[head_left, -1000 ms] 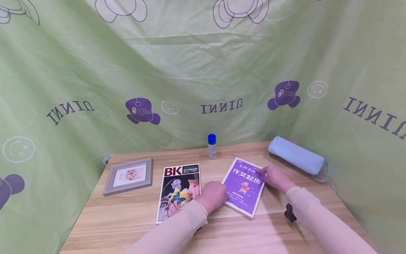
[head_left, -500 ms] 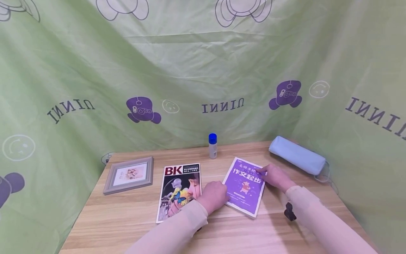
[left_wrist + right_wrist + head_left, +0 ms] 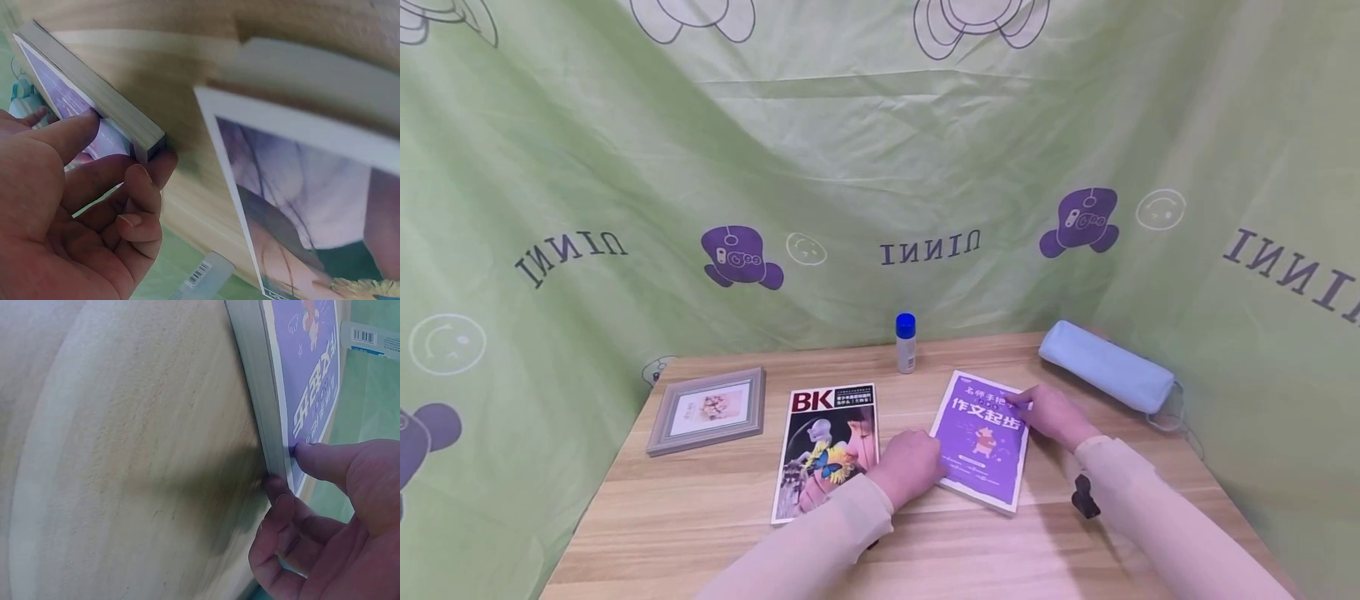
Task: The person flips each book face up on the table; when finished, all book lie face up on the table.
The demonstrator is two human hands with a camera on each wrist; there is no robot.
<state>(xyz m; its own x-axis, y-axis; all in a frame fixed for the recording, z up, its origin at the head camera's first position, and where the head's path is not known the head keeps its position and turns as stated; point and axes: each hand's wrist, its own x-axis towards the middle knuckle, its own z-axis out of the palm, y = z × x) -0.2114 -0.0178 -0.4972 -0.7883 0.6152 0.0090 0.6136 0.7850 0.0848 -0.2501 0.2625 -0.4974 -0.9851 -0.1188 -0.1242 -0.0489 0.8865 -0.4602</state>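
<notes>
A purple-covered book (image 3: 979, 446) with white lettering and a cartoon figure lies on the table, turned slightly askew. At its left edge my left hand (image 3: 910, 468) pinches it, the thumb on the cover and a finger against the side in the left wrist view. My right hand (image 3: 1058, 414) pinches the book near its upper right corner. There, in the right wrist view, the thumb (image 3: 325, 461) presses the cover and a fingertip meets the page edge. Left of the left hand lies a BK magazine-style book (image 3: 826, 446), partly covered by my left forearm.
A grey picture frame (image 3: 752, 408) lies at the left of the wooden table (image 3: 647, 533). Behind the books stands a clear bottle with a blue cap (image 3: 906, 343). At the back right is a light blue pencil case (image 3: 1105, 365). A green patterned cloth (image 3: 850, 167) hangs behind.
The purple book has turned slightly, its lower end swinging right, so it lies a little straighter. My left hand has shifted slightly right with it; the right hand keeps its hold.
</notes>
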